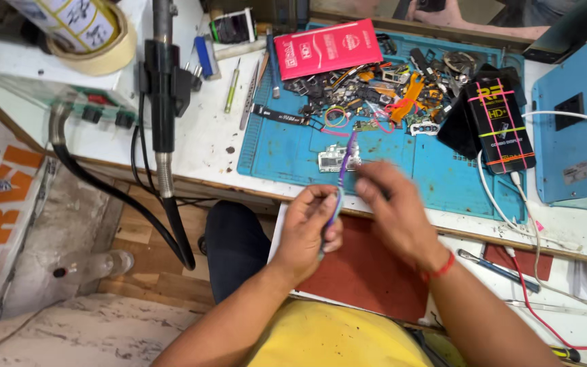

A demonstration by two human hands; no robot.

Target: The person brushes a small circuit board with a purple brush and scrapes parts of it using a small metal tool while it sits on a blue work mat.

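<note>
Nearest you, your left hand [309, 230] is closed around the handle of a purple toothbrush [340, 187], whose head points away from you toward the bench. Your right hand [392, 207] sits just beside it, fingers loosely curled and blurred; you cannot tell whether they grip anything. Just past the brush head, a small silver circuit board [338, 158] lies on the blue mat [287, 153]. Farther back on the mat sits a heap of small phone parts [382, 85], with a red packet [327, 46] beyond it.
</note>
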